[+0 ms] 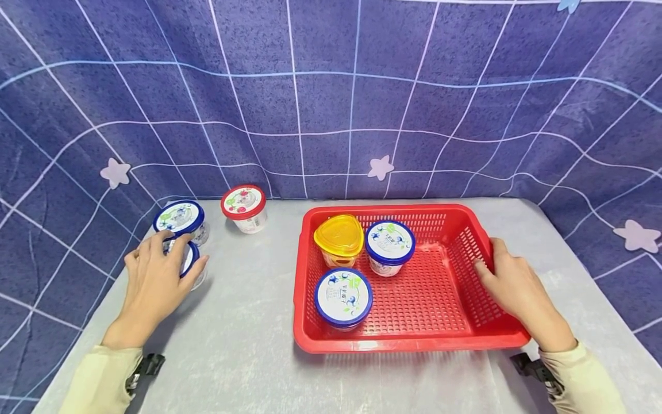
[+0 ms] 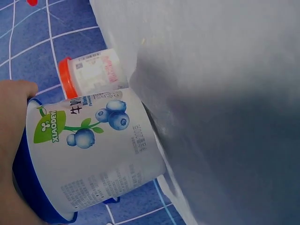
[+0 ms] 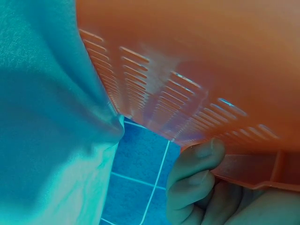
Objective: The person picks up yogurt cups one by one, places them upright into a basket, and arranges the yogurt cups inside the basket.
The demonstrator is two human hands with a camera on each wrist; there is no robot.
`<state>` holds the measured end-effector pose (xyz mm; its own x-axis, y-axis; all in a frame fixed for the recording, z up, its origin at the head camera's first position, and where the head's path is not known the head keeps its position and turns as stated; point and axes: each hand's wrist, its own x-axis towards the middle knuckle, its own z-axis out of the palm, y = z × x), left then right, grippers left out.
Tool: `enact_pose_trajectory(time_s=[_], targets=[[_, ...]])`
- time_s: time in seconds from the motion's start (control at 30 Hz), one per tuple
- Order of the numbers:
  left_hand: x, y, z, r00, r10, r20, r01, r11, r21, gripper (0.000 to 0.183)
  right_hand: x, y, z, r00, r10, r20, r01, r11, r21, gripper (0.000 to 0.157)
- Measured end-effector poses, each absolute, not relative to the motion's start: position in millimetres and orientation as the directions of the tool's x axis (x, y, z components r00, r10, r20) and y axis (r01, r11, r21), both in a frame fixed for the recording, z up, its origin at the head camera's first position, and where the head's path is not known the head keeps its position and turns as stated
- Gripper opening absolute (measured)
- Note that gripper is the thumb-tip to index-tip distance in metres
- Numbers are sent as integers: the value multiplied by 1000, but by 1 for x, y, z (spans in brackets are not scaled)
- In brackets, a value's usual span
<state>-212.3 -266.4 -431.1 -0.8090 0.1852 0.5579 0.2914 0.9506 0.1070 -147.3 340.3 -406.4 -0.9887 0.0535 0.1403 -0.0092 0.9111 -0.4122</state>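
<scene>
My left hand is well to the left of the red basket, its fingers spread moderately wide and curved over a blue-lidded tub, holding it by the lid. Blueberries and green leaves are printed on its white side; I cannot tell whether its base is touching the counter. Just behind it, also left of the basket, is a second blue-lidded tub. The red-lidded tub is upright on the counter, nearer the basket's left side than either of those.

My right hand grips the basket's right end, thumb over the rim and fingers curled beneath it on the outer side, closed narrowly on the edge.

Inside the basket, three tubs take up the left half: a yellow-lidded tub in the back left corner, a blueberry tub just beside it toward the basket's middle, and another blue-topped tub at the front left. Behind the basket hangs a blue cloth with pale grid lines and stars.
</scene>
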Motion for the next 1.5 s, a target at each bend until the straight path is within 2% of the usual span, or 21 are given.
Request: enact_pose_trajectory(time_s=[0.5,0.9,1.27,1.5], targets=[[-207,-253,-419,-740,252,624,364,930,56,56,-147,340,-406,-990,62,128,4,911,-412,55],[-202,-233,-406,-706,282,649,424,903,68,57,-147,340,-406,-990,65,128,6,911,-412,56],[-196,-218,-397,-646,319,693,477,878,41,60,-147,340,-406,-990,62,130,3,911,-412,55],[-191,-208,-392,-642,329,693,489,872,38,59,-147,340,-406,-990,64,129,5,911,-413,53]])
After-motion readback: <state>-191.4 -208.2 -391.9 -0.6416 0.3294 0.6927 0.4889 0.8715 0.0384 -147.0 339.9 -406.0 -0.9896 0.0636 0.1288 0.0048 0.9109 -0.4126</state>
